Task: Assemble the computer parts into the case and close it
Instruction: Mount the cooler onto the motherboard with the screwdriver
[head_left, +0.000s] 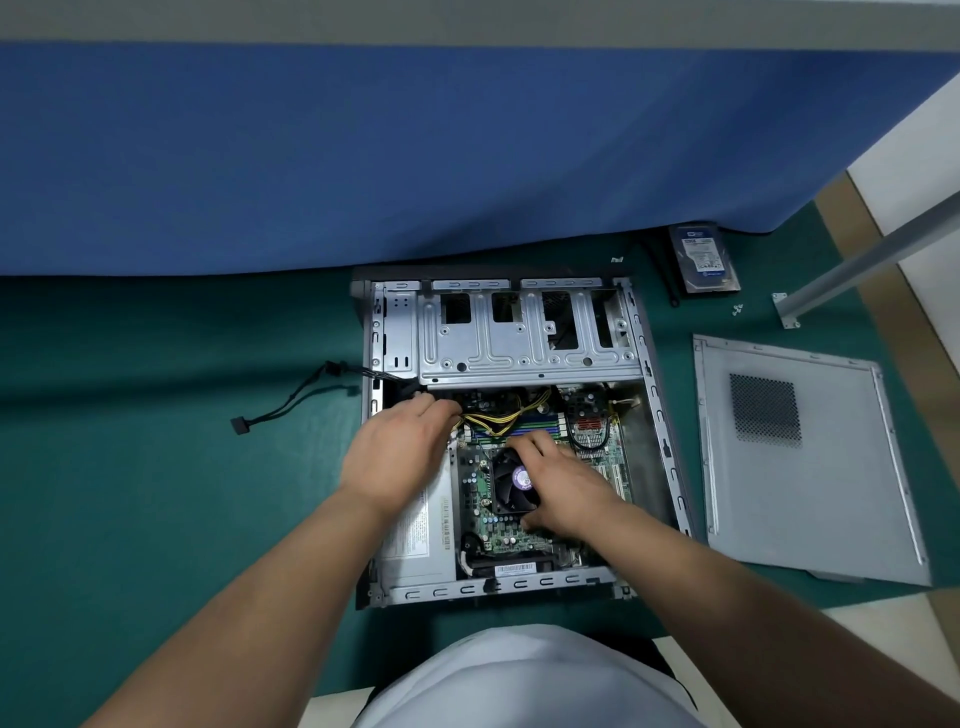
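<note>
The open computer case (662, 410) lies flat on a green mat. Inside it are the motherboard (498, 530), a black CPU fan (511, 480), a silver power supply (415, 540) and a metal drive cage (524, 343). My left hand (397, 454) reaches into the case near the yellow and black cables (511, 415); its fingertips are curled among them, and what they hold is hidden. My right hand (563, 486) rests on the right side of the CPU fan with fingers curled around it. The side panel (810, 467) lies to the right of the case.
A hard drive (704, 260) lies at the back right beside a few small screws (736, 310). A black cable with connectors (291, 400) trails out of the case to the left. A blue partition (415, 156) stands behind, and a metal table leg (852, 265) at right.
</note>
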